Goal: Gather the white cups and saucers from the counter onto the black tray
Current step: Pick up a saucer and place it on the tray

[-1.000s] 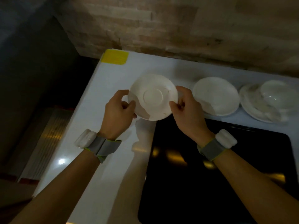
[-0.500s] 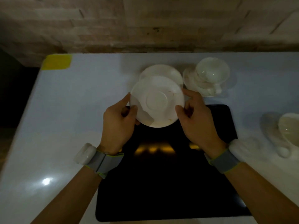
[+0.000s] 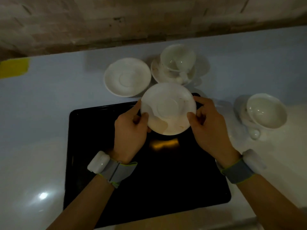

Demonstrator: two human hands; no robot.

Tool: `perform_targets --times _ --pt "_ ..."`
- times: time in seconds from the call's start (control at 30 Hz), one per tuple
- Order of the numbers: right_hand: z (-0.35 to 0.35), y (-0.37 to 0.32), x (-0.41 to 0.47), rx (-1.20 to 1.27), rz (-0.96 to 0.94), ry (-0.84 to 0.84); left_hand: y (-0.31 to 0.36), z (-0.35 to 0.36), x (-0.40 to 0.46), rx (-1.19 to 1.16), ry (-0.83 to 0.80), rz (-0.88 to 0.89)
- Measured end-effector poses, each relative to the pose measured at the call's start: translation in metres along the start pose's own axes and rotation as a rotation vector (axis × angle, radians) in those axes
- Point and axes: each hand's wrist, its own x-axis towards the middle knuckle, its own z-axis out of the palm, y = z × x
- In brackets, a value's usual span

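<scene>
Both hands hold one white saucer [image 3: 168, 108] by its rim above the far part of the black tray [image 3: 103, 163]. My left hand [image 3: 131, 133] grips its left edge and my right hand [image 3: 207, 128] its right edge. Behind the tray an empty white saucer [image 3: 127, 77] lies on the counter. To its right a white cup [image 3: 178, 58] sits on its own saucer [image 3: 157, 72]. Another white cup [image 3: 266, 110] stands on the counter to the right of the tray.
The pale counter [image 3: 33, 123] runs along a brick wall [image 3: 132, 19] at the back. A yellow tape patch [image 3: 14, 67] marks the counter's far left. Both wrists carry grey bands with white modules.
Held by both hands, the saucer has travelled from the tray's left corner to over its far middle. The view has swung right, bringing the right-hand cup into sight.
</scene>
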Motion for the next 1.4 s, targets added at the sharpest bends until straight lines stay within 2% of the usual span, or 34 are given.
perform_targets --times 0.37,0.67,1.1,1.4 --pt "-0.019 0.033 -0.006 -0.14 0.07 -0.042 -0.001 0.036 -0.006 0.021 -0.033 -0.052" --pt "-0.018 0.041 -0.01 -0.153 0.068 -0.08 -0.01 0.044 -0.006 0.026 -0.088 -0.123" --pt "-0.015 0.042 -0.01 -0.231 0.055 -0.077 -0.014 0.045 -0.004 0.292 -0.138 -0.002" --pt "-0.017 0.046 -0.013 -0.277 0.038 -0.084 -0.012 0.05 -0.006 0.357 -0.143 0.027"
